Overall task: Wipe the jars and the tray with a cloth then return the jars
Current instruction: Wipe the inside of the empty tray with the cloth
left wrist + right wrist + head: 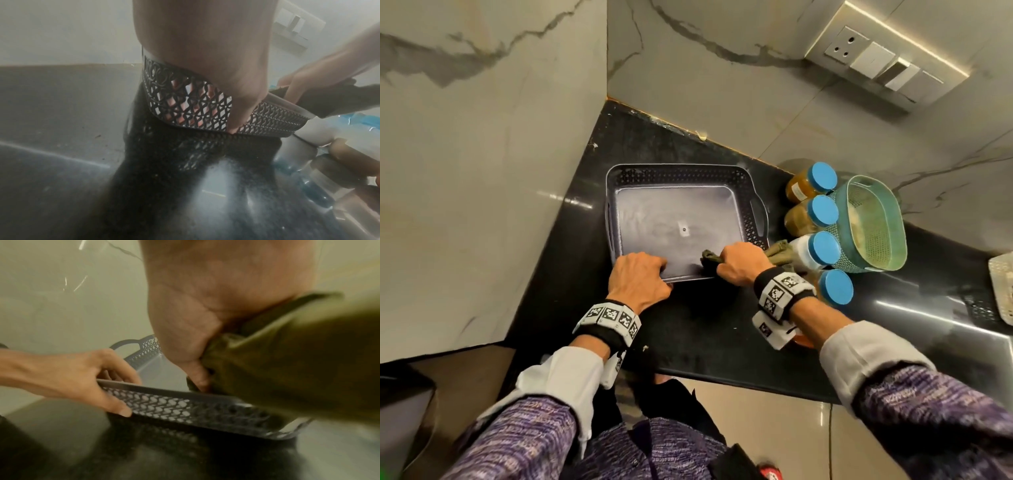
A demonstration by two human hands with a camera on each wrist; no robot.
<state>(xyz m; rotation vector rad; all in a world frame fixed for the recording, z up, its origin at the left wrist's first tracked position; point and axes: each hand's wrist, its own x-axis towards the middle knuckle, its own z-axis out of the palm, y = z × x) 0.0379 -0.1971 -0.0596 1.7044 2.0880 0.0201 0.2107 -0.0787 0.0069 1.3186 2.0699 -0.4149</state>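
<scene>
A dark grey tray [619, 178] with perforated walls sits in the counter's corner with nothing in it. My left hand [640, 274] grips its near rim [185, 104], fingers inside and thumb outside [115, 404]. My right hand [739, 262] clutches a bunched olive-green cloth [710, 258] and presses it against the tray's near right corner [267, 421]; the cloth [277, 363] hangs over the rim. Several jars with blue lids [825, 248] stand in a row on the counter right of the tray.
A teal perforated basket [866, 222] stands right of the jars. A white basket [1001, 287] pokes in at the right edge. Marble walls close the corner on the left and behind. The black counter [705, 325] ends just in front of me.
</scene>
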